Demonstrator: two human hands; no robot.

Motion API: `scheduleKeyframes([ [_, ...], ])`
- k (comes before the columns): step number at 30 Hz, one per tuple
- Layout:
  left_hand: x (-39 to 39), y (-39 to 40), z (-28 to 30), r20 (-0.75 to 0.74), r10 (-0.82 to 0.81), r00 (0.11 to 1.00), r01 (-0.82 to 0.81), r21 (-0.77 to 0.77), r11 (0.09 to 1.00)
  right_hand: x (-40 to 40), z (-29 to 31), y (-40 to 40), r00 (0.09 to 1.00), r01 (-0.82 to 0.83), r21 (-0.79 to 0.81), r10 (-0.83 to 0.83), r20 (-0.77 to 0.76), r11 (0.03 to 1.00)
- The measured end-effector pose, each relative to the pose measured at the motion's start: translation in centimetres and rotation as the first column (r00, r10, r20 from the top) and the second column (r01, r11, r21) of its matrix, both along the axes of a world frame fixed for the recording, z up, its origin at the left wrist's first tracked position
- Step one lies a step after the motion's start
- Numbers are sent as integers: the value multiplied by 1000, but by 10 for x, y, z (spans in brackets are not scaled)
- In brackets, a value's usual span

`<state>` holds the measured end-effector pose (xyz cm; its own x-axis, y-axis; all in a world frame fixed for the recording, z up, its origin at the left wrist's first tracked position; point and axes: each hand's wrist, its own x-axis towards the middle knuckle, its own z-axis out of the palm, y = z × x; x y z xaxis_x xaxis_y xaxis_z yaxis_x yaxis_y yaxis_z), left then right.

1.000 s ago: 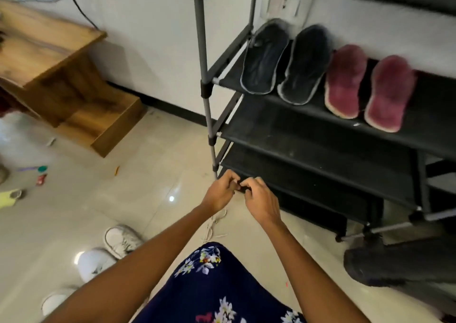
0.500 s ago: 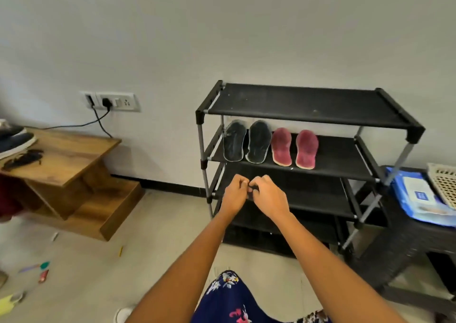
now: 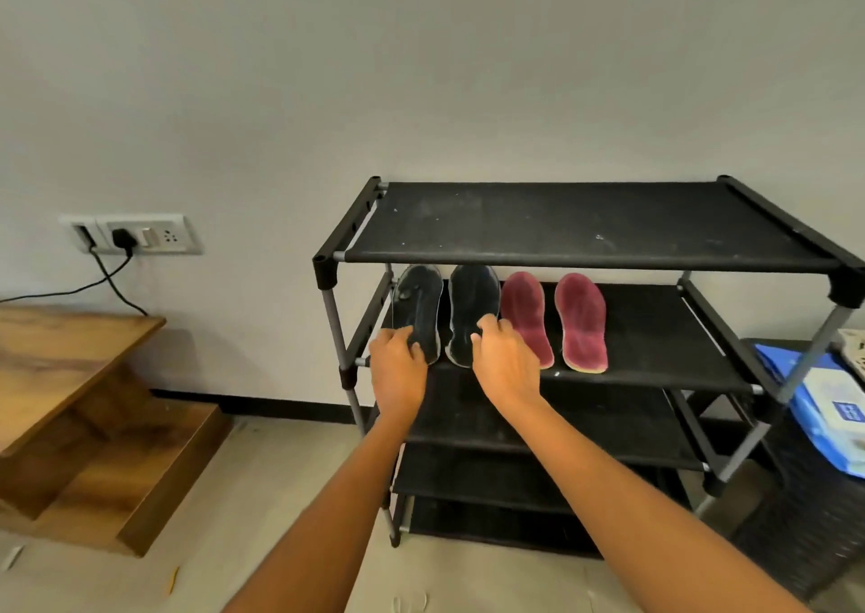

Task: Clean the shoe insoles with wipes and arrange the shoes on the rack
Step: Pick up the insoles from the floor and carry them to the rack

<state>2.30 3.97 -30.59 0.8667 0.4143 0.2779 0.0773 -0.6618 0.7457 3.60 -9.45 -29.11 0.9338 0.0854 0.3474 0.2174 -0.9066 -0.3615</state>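
1. Head view: both hands reach to the rack's (image 3: 585, 257) second shelf at frame centre, where two dark insoles (image 3: 419, 313) and two red insoles (image 3: 580, 322) lie in a row.
2. Left hand (image 3: 398, 369) rests its fingers on the leftmost dark insole; right hand (image 3: 505, 364) hovers with loosely spread fingers at the second one, holding nothing.
3. Best to pinch each heel end firmly and lift both clear of the shelf above.
4. Wipes pack (image 3: 838, 411) at right edge is cut off; no shoes are visible.

Legible text: none. Wipes pack (image 3: 838, 413), right edge: blue label with white marks, too small to read. Rack and insoles: unmarked.
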Motion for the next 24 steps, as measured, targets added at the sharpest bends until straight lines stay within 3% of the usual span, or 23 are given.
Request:
scheduleKeyframes([
  [5, 35, 17, 4, -218, 95, 971, -101, -16, 995, 34, 2, 9, 966, 104, -58, -115, -230, 993],
  [10, 54, 26, 11, -415, 29, 909, -46, -31, 998, 44, 3, 21, 926, 220, 95, -177, -334, 971],
  [13, 51, 24, 13, -387, 42, 921, -63, -41, 997, 48, 4, 20, 861, 373, 429, -135, -491, 823],
  [16, 40, 25, 15, -306, 25, 952, -74, -147, 986, 40, 3, 13, 867, 394, 637, -38, -497, 663],
  [20, 8, 15, 20, -169, 53, 984, -116, -391, 913, 10, 0, -11, 857, 459, 717, -48, -513, 524],
  [24, -38, -13, 11, -109, 56, 992, -96, -410, 907, -51, -5, -39, 823, 492, 691, -24, -568, 530],
])
